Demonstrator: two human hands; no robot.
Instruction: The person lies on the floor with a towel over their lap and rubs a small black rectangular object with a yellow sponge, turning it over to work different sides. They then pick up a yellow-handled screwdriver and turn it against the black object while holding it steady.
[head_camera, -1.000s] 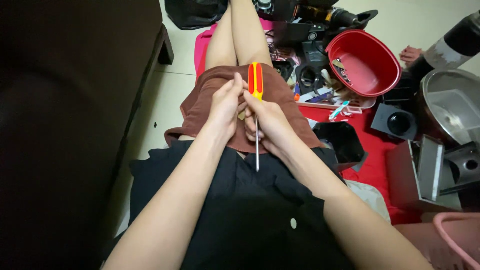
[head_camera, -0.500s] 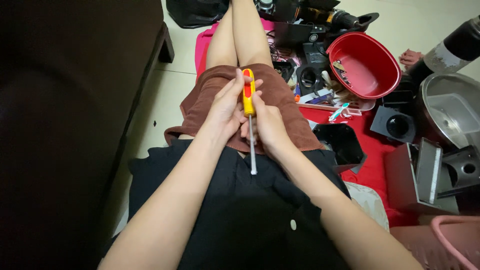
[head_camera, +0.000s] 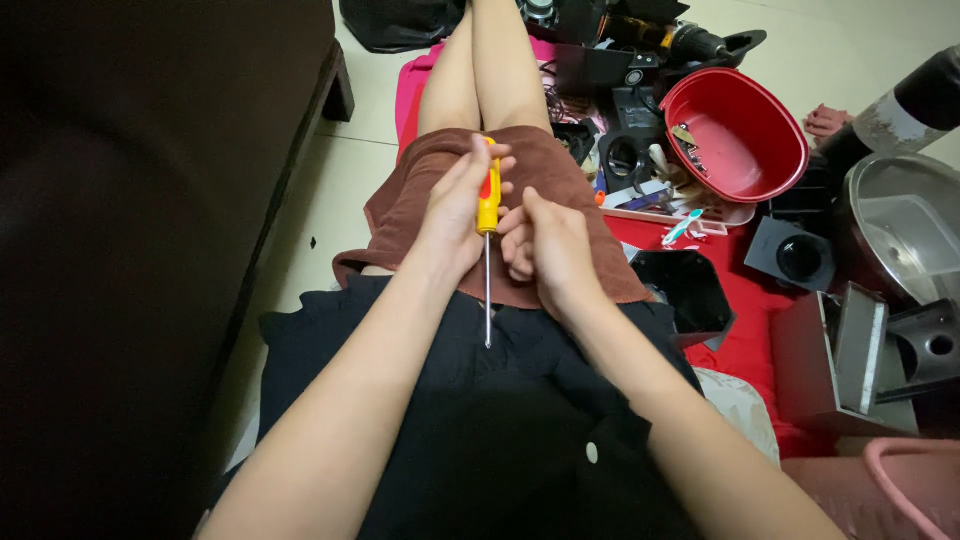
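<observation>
A slim screwdriver with a yellow-and-red plastic handle (head_camera: 488, 200) and a thin steel shaft pointing back toward the person lies over the lap, above brown shorts (head_camera: 420, 195). The left hand (head_camera: 455, 205) wraps its fingers round the handle, while the right hand (head_camera: 545, 245) sits just beside it, fingers curled (whether they touch the handle I cannot tell). Far right, a round red plastic basin (head_camera: 760, 165) rests among dark boxes on a red mat (head_camera: 745, 345).

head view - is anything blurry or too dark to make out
Head view: screwdriver and both hands, left and right, are sharp and evenly lit; the dark furniture at left is underexposed, detail lost; the metal pot shows soft glare.
</observation>
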